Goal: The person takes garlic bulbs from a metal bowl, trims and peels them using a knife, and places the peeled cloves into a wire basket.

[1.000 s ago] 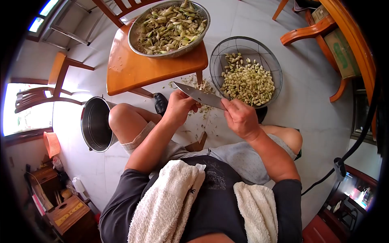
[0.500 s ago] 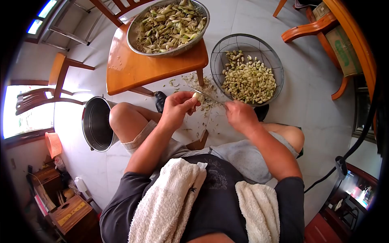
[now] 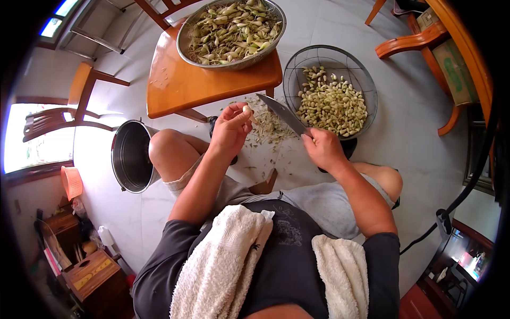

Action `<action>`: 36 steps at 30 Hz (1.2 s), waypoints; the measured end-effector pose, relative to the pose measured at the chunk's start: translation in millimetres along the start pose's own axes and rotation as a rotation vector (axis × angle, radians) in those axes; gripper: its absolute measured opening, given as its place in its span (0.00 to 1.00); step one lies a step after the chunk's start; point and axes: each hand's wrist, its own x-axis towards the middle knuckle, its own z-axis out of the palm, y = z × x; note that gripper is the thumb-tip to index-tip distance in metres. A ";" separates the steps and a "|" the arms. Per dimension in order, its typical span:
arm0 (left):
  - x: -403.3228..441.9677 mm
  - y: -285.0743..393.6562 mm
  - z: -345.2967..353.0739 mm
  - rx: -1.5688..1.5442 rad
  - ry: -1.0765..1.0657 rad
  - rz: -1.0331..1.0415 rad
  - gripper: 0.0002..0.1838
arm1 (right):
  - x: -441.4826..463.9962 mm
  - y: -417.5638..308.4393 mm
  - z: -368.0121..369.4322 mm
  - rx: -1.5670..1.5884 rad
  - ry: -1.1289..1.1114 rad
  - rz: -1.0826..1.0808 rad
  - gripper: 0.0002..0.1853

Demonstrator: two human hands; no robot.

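Observation:
My left hand (image 3: 231, 127) pinches a small pale bulb (image 3: 246, 109) between thumb and fingers. A knife (image 3: 284, 114) is gripped in my right hand (image 3: 324, 149), its broad blade pointing up and left, apart from the bulb. Beyond my right hand, a round wire-frame basket (image 3: 369, 85) on the floor holds many trimmed bulbs (image 3: 334, 103). Untrimmed bulbs with stems and roots (image 3: 234, 29) fill a metal colander (image 3: 183, 50) on a wooden chair (image 3: 175, 87). Trimmings (image 3: 271, 127) lie scattered on the floor beneath my hands.
A metal bucket (image 3: 135, 154) stands beside my left knee. Another wooden chair (image 3: 79, 101) is at the left, and wooden furniture with a cardboard box (image 3: 454, 72) at the upper right. A black cable (image 3: 462, 196) hangs at the right. White towels (image 3: 220, 260) hang over my chest.
The knife has swung away from the bulb, and its blade shows broadside again. My left hand has risen slightly with the bulb. The whole view has shifted a little.

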 end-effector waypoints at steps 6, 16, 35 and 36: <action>-2.1 -8.6 15.9 0.030 0.179 0.042 0.08 | -3.6 -18.2 -8.1 0.100 0.123 -0.117 0.07; -6.2 -27.5 26.2 0.283 0.179 0.168 0.10 | -8.8 -14.6 0.4 -0.047 0.142 -0.206 0.08; 28.4 4.2 110.2 0.403 -0.155 -0.031 0.25 | -10.3 19.0 12.3 -0.423 -0.640 0.189 0.10; 40.9 -3.5 115.7 0.550 -0.201 -0.011 0.30 | -10.8 21.6 14.9 -0.419 -0.636 0.183 0.09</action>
